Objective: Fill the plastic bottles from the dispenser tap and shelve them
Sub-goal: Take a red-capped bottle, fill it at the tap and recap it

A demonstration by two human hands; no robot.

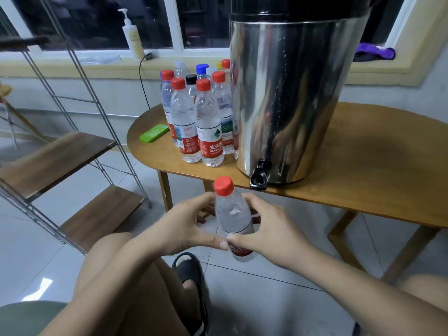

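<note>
Both hands hold one clear bottle (233, 215) upright in front of the bench (375, 166), below its edge. The left hand (184, 224) curls round the bottle's left side and the right hand (268, 235) round its right, with the thumbs meeting on the red label. Its red cap (223, 186) is on. Just above and to the right, the black tap (259, 178) juts over the bench edge from the foot of the steel dispenser (286, 105). Left of the dispenser stand capped bottles (196, 117), mostly red-capped, with a green case (154, 133) lying beside them. A wire rack (55, 161) with wooden shelves stands at far left. A pump bottle (132, 37) and a purple cloth (374, 50) sit on the sill (72, 69).
</note>
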